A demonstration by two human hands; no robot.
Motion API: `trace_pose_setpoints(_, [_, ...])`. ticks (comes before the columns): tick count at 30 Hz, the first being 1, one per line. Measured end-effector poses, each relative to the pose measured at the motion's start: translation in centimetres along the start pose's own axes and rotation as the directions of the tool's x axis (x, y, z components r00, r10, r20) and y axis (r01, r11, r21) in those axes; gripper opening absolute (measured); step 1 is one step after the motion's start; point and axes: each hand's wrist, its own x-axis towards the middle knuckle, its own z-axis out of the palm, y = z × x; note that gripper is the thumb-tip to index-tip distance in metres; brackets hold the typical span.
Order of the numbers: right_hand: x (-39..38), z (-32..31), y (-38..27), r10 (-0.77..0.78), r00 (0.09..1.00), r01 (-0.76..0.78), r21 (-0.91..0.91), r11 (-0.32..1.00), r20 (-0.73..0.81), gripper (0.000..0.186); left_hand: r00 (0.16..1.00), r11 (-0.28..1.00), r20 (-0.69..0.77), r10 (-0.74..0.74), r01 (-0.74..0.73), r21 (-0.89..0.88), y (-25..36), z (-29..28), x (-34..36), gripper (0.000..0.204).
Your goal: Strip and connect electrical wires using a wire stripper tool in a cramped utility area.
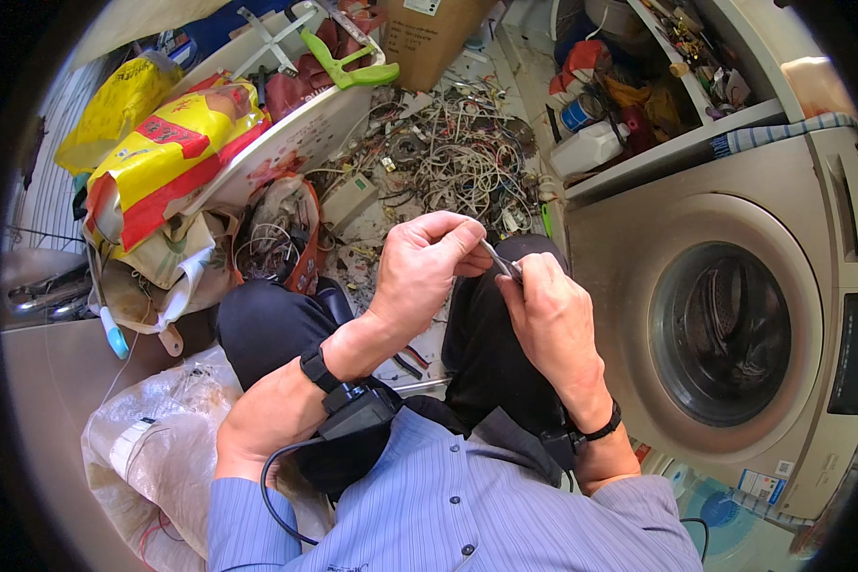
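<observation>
Above my knees, my two hands meet at a thin grey cable [491, 254]. My left hand [424, 262] pinches it between thumb and fingertips. My right hand [550, 315] is closed on a narrow dark grey piece [513, 271] that looks like a metal blade and touches the cable; its exact kind is hidden by the fingers. Beyond the hands, a big tangled heap of wires [467, 153] covers the floor. A tool with red and black handles [412, 359] lies low between my legs.
At left stand an orange-rimmed bag of wires [281, 238] and a yellow and red sack [167, 143]. A washing machine [601, 286] fills the right side. A cardboard box [429, 43] stands at the back, near a green clamp-like piece [348, 67]. A translucent sack [172, 448] lies at lower left.
</observation>
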Motion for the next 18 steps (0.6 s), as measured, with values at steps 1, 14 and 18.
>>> trace_pose_setpoints(1, [0.02,0.07,-0.05,0.005,1.0,-0.005,-0.002,1.0,-0.006,0.02,1.0,1.0,-0.004,0.001,-0.001,0.003,-0.02,0.0,-0.01,0.021])
trace_pose_setpoints(14, [-0.31,-0.24,-0.06,0.034,0.999,-0.034,-0.04,0.999,0.007,0.021,1.0,1.0,0.004,-0.012,0.012,-0.016,-0.09,0.19,-0.1,0.021])
trace_pose_setpoints(18, [-0.56,-0.09,0.17,0.025,1.0,-0.024,-0.051,0.998,0.007,0.02,0.999,0.998,0.004,-0.035,0.035,-0.046,-0.36,0.07,0.03,0.021])
